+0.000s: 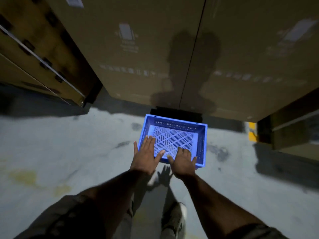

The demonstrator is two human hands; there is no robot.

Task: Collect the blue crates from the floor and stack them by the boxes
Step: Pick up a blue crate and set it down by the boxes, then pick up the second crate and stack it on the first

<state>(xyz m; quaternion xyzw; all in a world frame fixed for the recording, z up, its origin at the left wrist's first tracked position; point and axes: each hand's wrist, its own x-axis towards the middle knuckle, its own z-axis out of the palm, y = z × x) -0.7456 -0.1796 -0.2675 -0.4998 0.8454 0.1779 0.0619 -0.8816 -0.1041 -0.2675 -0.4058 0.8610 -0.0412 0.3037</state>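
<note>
One blue crate (174, 137) was seen on the floor (69, 144), just before the cardboard boxes (155, 49). The left hand (146, 155) and right hand (183, 161) were spread flat above its near rim, nothing gripped.

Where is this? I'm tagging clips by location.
Probably a warehouse or stockroom: tall cardboard boxes stand on a stained concrete floor, with a blue crate set down in front of them and both hands open over it.
</note>
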